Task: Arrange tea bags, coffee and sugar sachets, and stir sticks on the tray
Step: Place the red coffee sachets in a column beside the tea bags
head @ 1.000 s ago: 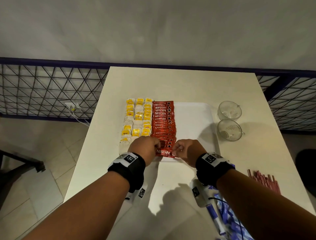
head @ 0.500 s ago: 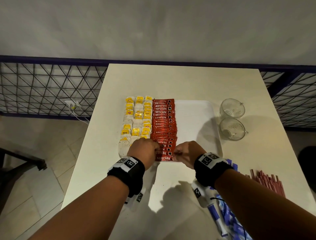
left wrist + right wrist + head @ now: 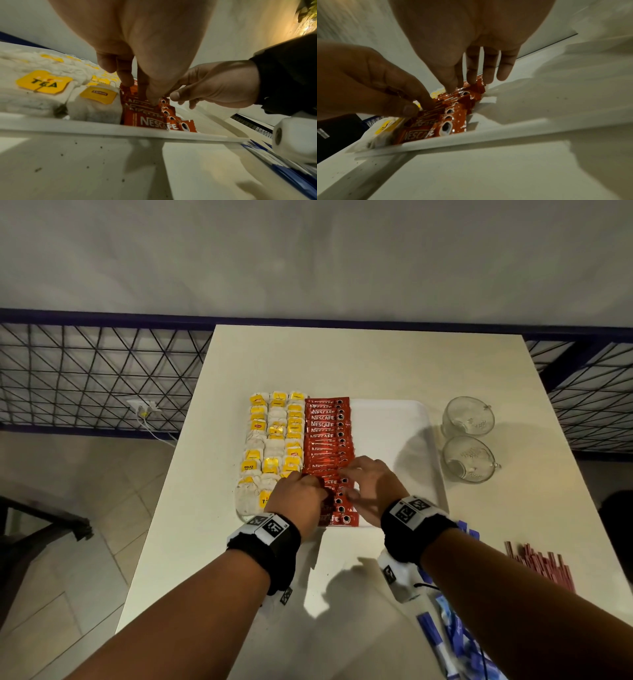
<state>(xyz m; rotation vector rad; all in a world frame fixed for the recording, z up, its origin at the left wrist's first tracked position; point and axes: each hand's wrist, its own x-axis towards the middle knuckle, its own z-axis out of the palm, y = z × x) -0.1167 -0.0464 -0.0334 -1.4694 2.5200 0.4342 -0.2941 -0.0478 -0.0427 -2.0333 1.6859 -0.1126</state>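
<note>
Head view: a white tray (image 3: pixel 390 419) sits on a pale worktop (image 3: pixel 342 361), with rows of yellow-tagged tea bags (image 3: pixel 274 436) on its left side and a column of overlapping red coffee sachets (image 3: pixel 327 436) just beside them. The left hand (image 3: pixel 297 498) and right hand (image 3: pixel 371 482) meet over the near end of that column. Two glass cups (image 3: pixel 467 440) stand right of the tray; red stir sticks (image 3: pixel 541 566) and blue sugar sachets (image 3: pixel 445 635) lie near the right forearm. Left wrist view: the left fingers (image 3: pixel 126 77) point down, tips pressing the sachets without clasping any. Right wrist view: the right fingers (image 3: pixel 472 73) are extended and spread, tips touching the sachets, grasping nothing.
</note>
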